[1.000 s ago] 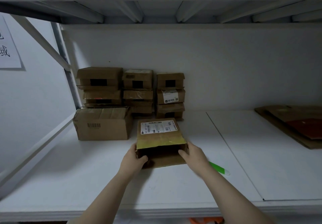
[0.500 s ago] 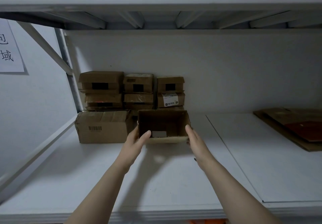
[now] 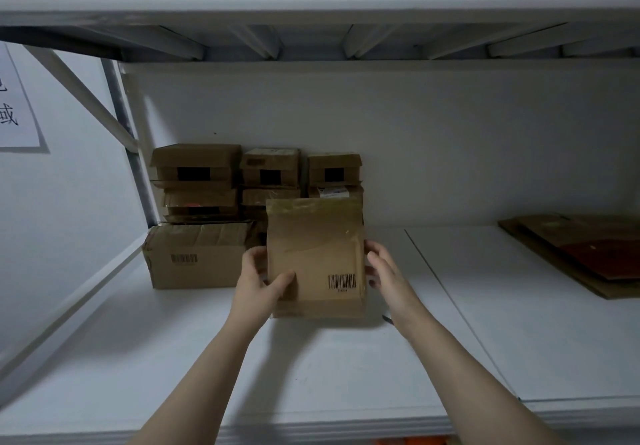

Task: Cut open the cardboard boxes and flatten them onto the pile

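White shelving (image 3: 346, 368) runs under our arms, and between our hands stands the box (image 3: 315, 254), upright and seemingly resting on its lower edge, with its taped face and barcode (image 3: 342, 281) turned towards us. Our left hand (image 3: 258, 280) grips the left edge, thumb across the front. Our right hand (image 3: 384, 271) lies against the right side with fingers lightly bent, and we cannot tell whether it clasps or only steadies. We judge the box is held this way to show the tape for cutting. Beyond the hands wait the stacked boxes (image 3: 197, 174), with a bigger box (image 3: 194, 257) just past the left hand. Well to the right of the right hand lies the flat pile (image 3: 581, 254), kept apart as the drop spot.
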